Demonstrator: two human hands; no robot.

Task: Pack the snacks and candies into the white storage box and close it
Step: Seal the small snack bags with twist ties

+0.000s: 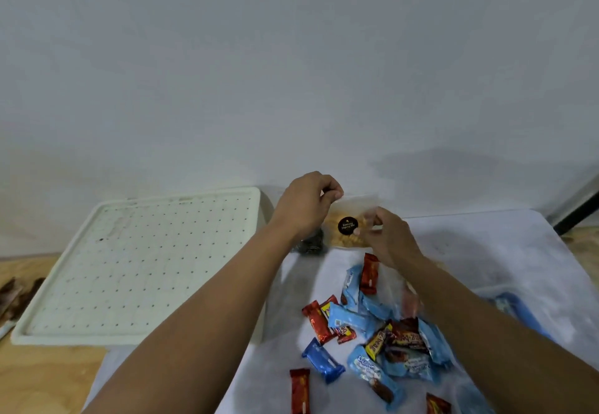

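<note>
I hold a clear bag of yellow snacks [348, 235] with a round black label up near the wall. My left hand [306, 208] pinches its top left corner, and my right hand [387, 237] pinches its right edge. Below the bag, several wrapped candies [372, 326] in light blue, red, dark blue and brown lie loose on a white surface [505, 251]. I cannot tell whether that surface is the floor of the white storage box. A white perforated lid [136, 268] lies flat at the left.
A dark grey packet [311, 246] sits just under my left wrist. A blue object [522, 315] lies at the right behind a translucent edge. The wooden tabletop [48, 378] shows at the lower left, with dark scraps [14, 297] at the far left. A black bar [577, 216] leans at the upper right.
</note>
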